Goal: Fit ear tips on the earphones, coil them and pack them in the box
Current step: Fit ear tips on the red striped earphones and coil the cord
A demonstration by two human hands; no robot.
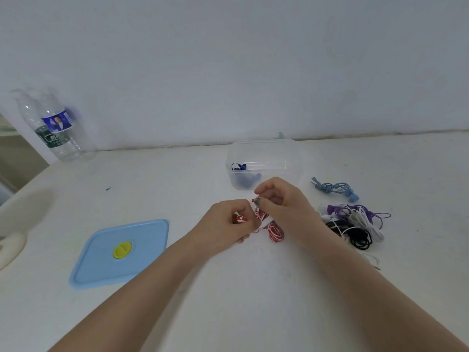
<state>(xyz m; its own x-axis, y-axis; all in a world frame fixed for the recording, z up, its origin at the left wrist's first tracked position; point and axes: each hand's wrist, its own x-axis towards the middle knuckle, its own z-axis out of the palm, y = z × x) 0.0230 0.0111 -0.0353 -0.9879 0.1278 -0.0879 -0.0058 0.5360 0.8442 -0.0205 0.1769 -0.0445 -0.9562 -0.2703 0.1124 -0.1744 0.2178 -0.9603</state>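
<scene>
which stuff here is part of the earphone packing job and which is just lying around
Job: red-and-white striped earphones held in both hands; clear plastic box; light blue square lid; tangled pile of spare earphones; blue-grey coiled earphones.
Lying about: clear plastic water bottles.

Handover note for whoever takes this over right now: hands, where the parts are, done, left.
Left hand: pinches a red-and-white earbud.
Right hand: pinches the other earbud end with a grey ear tip; whether the tip is seated cannot be told.
Red-and-white cable: loosely bunched on the table between the hands.
Clear box: open, behind the hands, one dark blue set inside.
Blue lid: flat on the table, left.
Done: one set packed.
Left: finish tips, coil and pack the red set, then the grey-blue set and the tangled pile on the right.
</scene>
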